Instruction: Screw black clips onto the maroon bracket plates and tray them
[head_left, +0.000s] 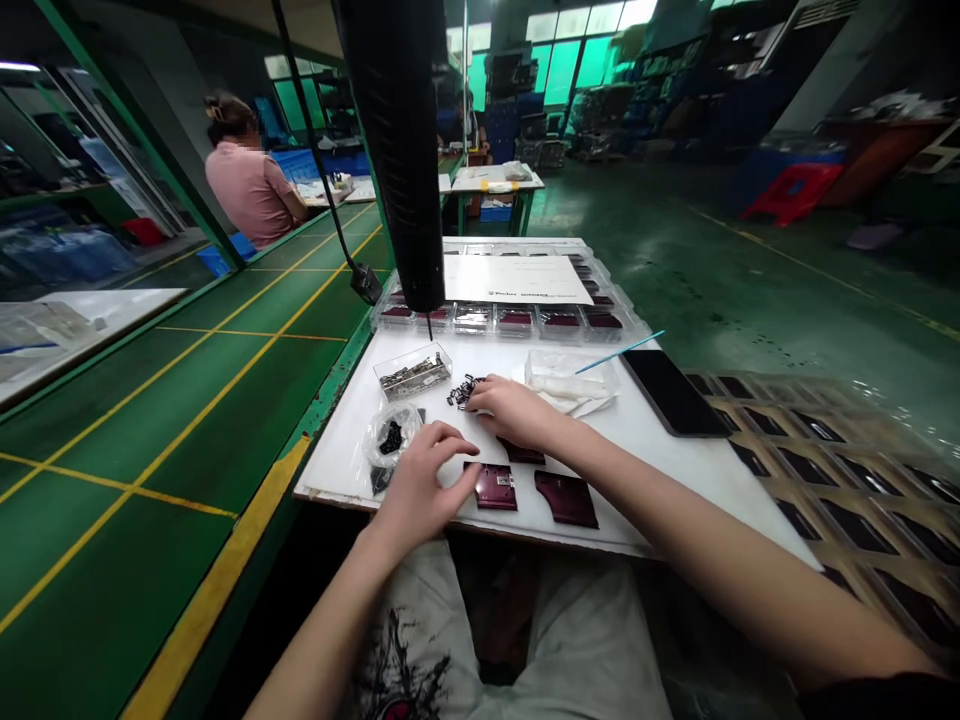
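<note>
Head view, left to right:
- A co-worker in a pink shirt [247, 190] sits at a far bench at 11 o'clock, beyond the green floor [225, 400].
- A clear plastic box of small metal parts [412, 374] stands on the white work board [337, 480], at 11 o'clock from the left hand.
- A clear bag of black bits [390, 436] lies near the board's left edge, just beside the left hand.
- The left hand [424, 490] is open, fingers loosely curved, low over the board, holding nothing that shows.
- A loose heap of small black pieces [461, 390] lies at the right hand's fingertips.
- The right hand [510, 412] is half closed; whether it grips a piece, I cannot tell.
- Three dark red panels lie on the board at 12 o'clock from the person, the nearest [495, 486] just beside the left hand, another [566, 498] further right.
- A clear tray of dark red parts [510, 320] sits at 12 o'clock, a white sheet [517, 280] on it.
- A wad of clear plastic and tissue [570, 378] lies at 1 o'clock, a thin blue stick [611, 352] on it.
- A black phone [671, 392] lies at the board's right side.
- A clear tray of black panels [832, 480] sits at 3 o'clock.
</note>
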